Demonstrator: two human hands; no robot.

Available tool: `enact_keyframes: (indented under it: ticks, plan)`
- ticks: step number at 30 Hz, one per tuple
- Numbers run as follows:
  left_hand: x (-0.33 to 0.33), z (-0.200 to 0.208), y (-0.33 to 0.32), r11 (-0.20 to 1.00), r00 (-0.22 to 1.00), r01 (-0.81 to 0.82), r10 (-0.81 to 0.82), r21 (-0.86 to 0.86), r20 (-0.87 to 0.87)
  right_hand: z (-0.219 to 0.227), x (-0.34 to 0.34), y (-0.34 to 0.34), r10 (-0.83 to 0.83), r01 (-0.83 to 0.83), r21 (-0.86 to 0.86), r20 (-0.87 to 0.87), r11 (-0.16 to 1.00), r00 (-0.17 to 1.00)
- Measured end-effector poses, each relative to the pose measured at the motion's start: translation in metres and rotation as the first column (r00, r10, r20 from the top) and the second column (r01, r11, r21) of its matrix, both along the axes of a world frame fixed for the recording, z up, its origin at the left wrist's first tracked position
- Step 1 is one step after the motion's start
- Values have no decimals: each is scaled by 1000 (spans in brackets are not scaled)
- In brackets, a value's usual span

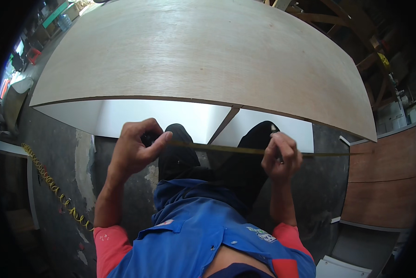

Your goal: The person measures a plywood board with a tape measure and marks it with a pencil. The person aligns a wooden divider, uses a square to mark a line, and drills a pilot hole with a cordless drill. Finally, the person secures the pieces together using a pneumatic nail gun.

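My left hand [141, 146] is closed around a dark tape measure [148, 138], its case mostly hidden by the fingers. From it the thin yellowish blade [226, 148] runs out to the right, level across my knees and past my other hand. My right hand [282, 155] is closed on a slim pencil [273, 128], its pale tip standing up above the fingers. The blade passes at this hand; whether the fingers also pinch it I cannot tell. Just beyond both hands is a large wooden cabinet [194, 55] with a plywood face on top and a white, divided inside.
A coiled yellow air hose [55, 185] lies on the dark floor at the left. Brown wooden panels [384, 176] stand at the right, with a white board [342, 268] below them. Timber framing [328, 18] and a red stool [33, 56] are farther back.
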State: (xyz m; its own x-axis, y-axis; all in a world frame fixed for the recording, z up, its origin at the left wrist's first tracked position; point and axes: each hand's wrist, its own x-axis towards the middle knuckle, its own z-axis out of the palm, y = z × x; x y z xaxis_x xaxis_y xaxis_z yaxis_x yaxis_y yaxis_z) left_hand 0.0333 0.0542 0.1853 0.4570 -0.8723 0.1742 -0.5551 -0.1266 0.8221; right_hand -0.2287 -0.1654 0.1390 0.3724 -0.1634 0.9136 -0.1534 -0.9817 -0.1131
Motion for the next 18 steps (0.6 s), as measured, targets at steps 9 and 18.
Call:
enact_keyframes:
  ticks: [9,18]
  plan:
    - [-62,-60,-38,993,999,-39,43,111,-34,-12,36,84,237,-171,369,-143,914,961]
    - [-24,-48,23,983,981,-182,183,-28,68,57,-26,37,204,-359,410,375,838,904]
